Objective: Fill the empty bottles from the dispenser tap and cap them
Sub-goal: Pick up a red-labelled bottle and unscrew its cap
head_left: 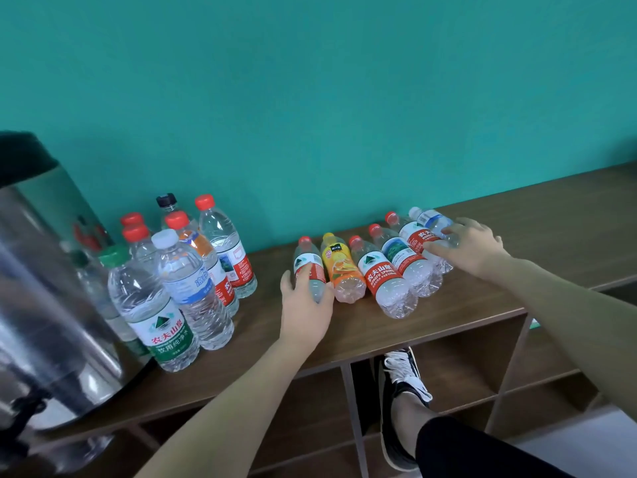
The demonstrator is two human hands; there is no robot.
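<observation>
With filled, capped bottles (179, 288) standing by the dispenser (44, 288), my left hand (305, 305) gripped one lying empty bottle (309, 267) on the table (517, 208), my right hand (472, 248) rested fingers-spread across the row's end, so roughly half seemed left.

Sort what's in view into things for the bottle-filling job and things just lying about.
For the job: steel dispenser; lying bottles; standing bottles; left hand; right hand.
Lying about: shelf unit; shoe.

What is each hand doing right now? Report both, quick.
Left hand: grips the leftmost lying bottle.
Right hand: open, fingers resting on the blue-label bottle at the row's far end.
</observation>
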